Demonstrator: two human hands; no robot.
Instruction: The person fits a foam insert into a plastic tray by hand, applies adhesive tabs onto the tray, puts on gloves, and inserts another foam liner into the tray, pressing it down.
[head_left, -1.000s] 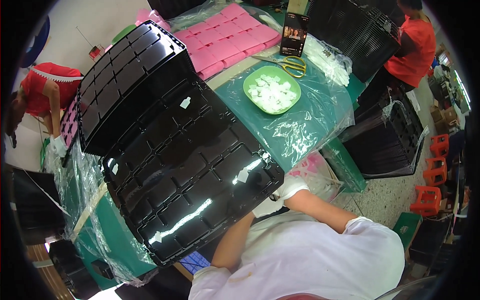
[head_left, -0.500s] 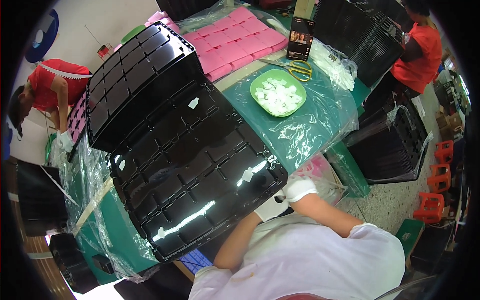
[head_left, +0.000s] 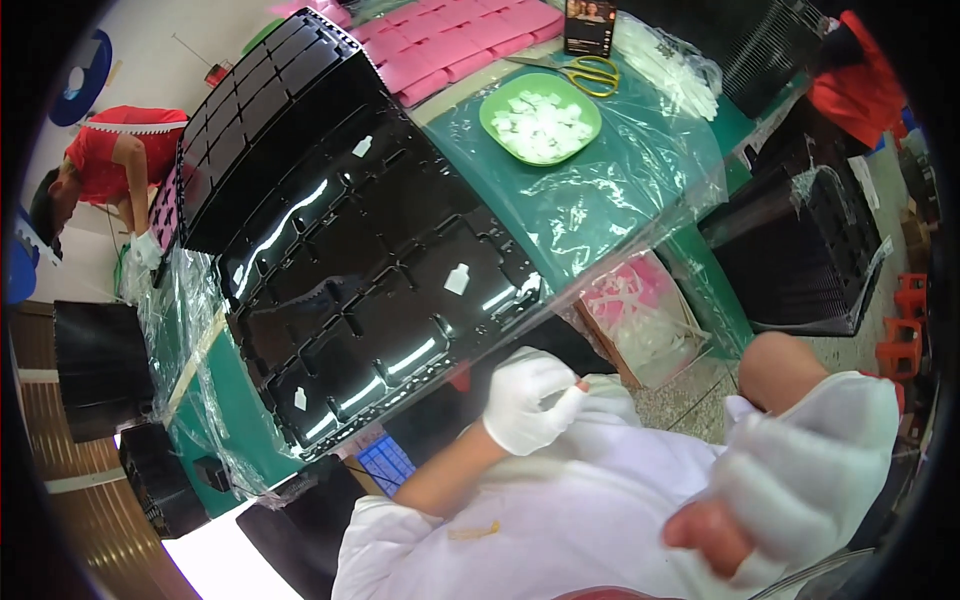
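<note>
My left hand (head_left: 532, 402), in a white glove with a bare fingertip showing, is near the front edge of a black compartmented plastic tray (head_left: 385, 255), apart from it. Its thumb and fingers curl together in a pinch; I cannot make out anything between them. At the lower right my right hand (head_left: 775, 500) is raised close to the camera, gloved with a bare digit showing, and smeared by motion. Small white pieces lie on the tray, one of them a white tag-shaped piece (head_left: 457, 279). More white pieces fill a green bowl (head_left: 590, 140) beyond the tray.
A tall stack of black trays (head_left: 270, 90) stands behind at left. Pink foam sheets (head_left: 470, 35), yellow-handled scissors (head_left: 592, 76), a phone (head_left: 590, 30) and white gloves (head_left: 665, 70) lie toward the back. An open box (head_left: 640, 315) stands below the table edge. Co-workers are at both sides.
Both hands have left the tray's front right corner. The left has drawn back a little toward my body; the right has swung up and right. The view has shifted.
</note>
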